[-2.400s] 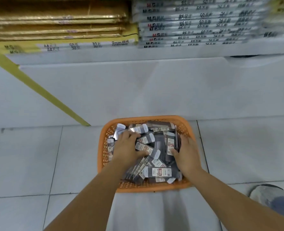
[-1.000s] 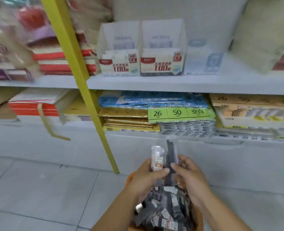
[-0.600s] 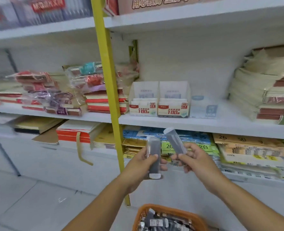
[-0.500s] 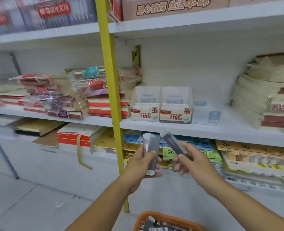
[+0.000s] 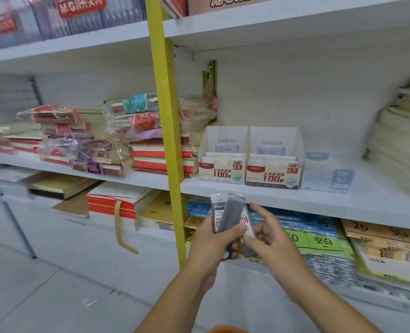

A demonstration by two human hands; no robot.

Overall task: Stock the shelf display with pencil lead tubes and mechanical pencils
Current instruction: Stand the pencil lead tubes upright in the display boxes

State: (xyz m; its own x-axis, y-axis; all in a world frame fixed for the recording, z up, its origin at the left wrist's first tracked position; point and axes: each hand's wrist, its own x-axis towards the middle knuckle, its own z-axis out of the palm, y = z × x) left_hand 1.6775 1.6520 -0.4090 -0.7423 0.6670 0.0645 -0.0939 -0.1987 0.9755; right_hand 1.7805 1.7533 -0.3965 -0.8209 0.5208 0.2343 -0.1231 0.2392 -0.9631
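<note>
A left hand [image 5: 211, 243] grips several clear plastic pencil lead tubes [image 5: 230, 212], fingers [image 5: 234, 230] curled round them, while the right hand [image 5: 273, 239] pinches one tube's lower end, just below the white shelf [image 5: 307, 203] carrying two white cardboard display boxes [image 5: 223, 170].

The left box [image 5: 223, 164] reads "HB 0.5" and "100"; the right box [image 5: 272, 169] reads "HB 0.7" and "100". A red sign [image 5: 81, 7] on the top shelf shows "M&G". A green label [image 5: 319, 241] says "空白". A blue pack [image 5: 194, 206] bears "26", and a brown pack [image 5: 379, 230] bears "26" and "30". A tube [image 5: 217, 212] shows "0.5".
</note>
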